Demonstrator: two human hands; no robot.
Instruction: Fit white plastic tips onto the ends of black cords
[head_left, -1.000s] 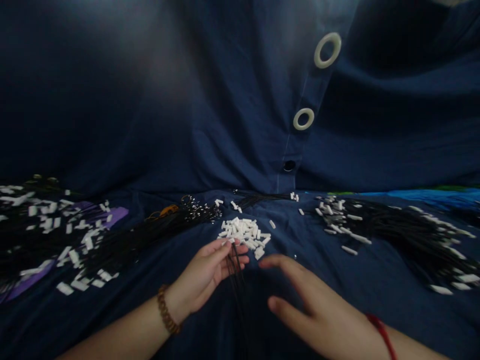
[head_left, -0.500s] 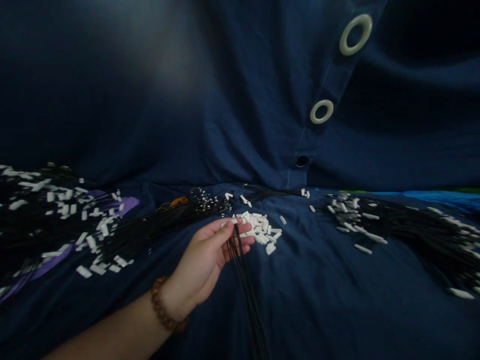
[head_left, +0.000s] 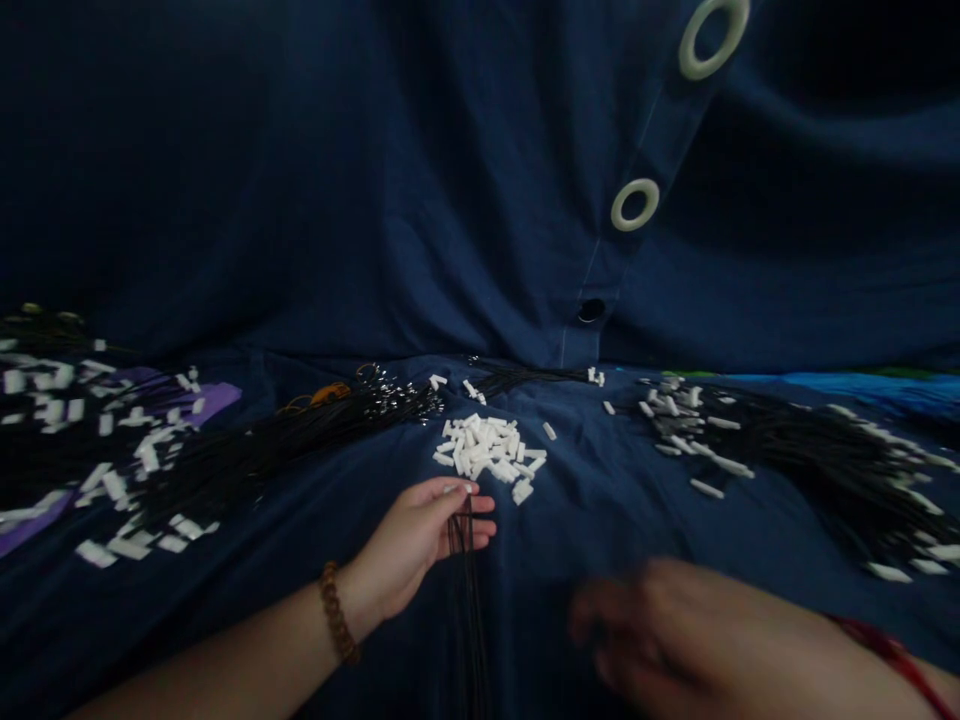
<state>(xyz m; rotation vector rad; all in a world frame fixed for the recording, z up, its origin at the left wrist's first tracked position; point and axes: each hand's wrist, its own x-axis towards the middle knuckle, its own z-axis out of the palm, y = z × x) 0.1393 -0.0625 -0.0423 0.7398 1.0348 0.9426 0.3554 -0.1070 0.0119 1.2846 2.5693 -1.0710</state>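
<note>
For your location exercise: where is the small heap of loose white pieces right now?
In the head view, the heap of white pieces lies mid-frame on the blue cloth, just beyond the left hand that holds black cords.

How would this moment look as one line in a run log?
left hand: holds black cords | right hand: blurred, above blue cloth | white clips: pile beyond left hand

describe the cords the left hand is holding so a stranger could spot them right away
On the dark blue cloth, find the small heap of loose white pieces in the middle. Just below it, the left hand pinches a thin bundle of black cords, the only bundle hanging straight toward the viewer.
</note>
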